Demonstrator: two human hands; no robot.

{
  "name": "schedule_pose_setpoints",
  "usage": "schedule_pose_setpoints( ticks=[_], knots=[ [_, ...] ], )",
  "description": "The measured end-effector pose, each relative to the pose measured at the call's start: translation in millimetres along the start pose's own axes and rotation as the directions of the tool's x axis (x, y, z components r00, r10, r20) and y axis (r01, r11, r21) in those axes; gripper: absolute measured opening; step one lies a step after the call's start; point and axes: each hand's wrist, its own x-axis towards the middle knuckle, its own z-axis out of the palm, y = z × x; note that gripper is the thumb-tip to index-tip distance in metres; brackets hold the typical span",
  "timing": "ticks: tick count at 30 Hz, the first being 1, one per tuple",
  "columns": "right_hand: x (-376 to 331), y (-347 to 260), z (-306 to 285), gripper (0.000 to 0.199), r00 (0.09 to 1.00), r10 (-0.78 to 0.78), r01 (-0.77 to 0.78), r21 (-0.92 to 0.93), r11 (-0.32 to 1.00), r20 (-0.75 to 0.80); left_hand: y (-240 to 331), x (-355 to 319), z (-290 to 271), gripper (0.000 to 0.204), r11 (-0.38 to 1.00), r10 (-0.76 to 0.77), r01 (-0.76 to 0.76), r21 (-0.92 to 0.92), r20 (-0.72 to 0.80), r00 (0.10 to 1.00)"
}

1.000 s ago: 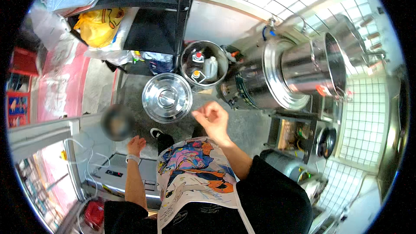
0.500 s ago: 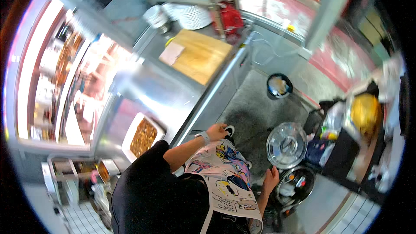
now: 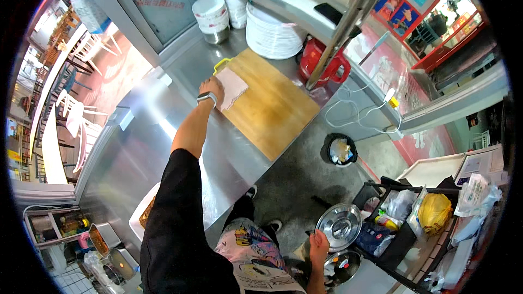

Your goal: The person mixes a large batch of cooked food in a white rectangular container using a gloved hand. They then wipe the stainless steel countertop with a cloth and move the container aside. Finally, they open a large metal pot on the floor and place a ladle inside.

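Note:
My left arm, in a black sleeve with a watch at the wrist, reaches over the steel counter point(image 3: 185, 76). There my left hand point(image 3: 210, 88) is closed at the left edge of a pale pink cloth point(image 3: 232, 89), which lies on a wooden cutting board point(image 3: 278, 106). A yellow handle point(image 3: 222, 65) shows by the board's corner, just past my fingers. Low on the right, my right hand point(image 3: 319, 247) is curled beside the rim of a round metal lid point(image 3: 339, 226). Whether it grips anything is hidden.
White plates point(image 3: 272, 32) and tubs point(image 3: 210, 15) stand behind the board, with a red jug-like container point(image 3: 324, 62) beside them. A white tray of brown food point(image 3: 140, 212) is partly behind my sleeve. On the floor are a bin point(image 3: 342, 150) and a black crate of bags point(image 3: 403, 215).
My left hand has gone from in front of my apron out to the cloth on the board. The view has shifted toward the counter. My right hand stays low near the lid.

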Motion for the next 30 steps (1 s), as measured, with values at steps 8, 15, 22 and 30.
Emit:
schedule_pose_setpoints(
  ticks=[8, 15, 22, 30],
  knots=[
    [69.3, -131.3, 96.6, 0.032, 0.958, -0.279, 0.276, 0.054, 0.960, 0.062, 79.9, -38.9, -107.7, 0.043, 0.838, 0.151, 0.139, -0.528, 0.469, 0.870],
    [148.8, -264.9, 179.6, 0.049, 0.715, -0.693, 0.698, -0.124, 0.705, 0.089, 191.7, -285.3, -71.9, 0.043, -0.167, 0.650, 0.737, -0.656, 0.488, 0.582],
    [74.6, -137.8, 141.6, 0.072, 0.621, -0.569, 0.690, -0.031, 0.723, 0.540, 182.9, -417.9, -16.4, 0.039, -0.414, 0.060, 0.554, -0.723, 0.585, 0.809],
    [15.1, -150.1, 102.4, 0.083, 0.460, -0.507, 0.280, 0.424, 0.862, 0.729, 142.3, -464.1, -39.5, 0.037, -0.401, -0.089, 0.534, -0.745, 0.611, 0.786]
  ],
)
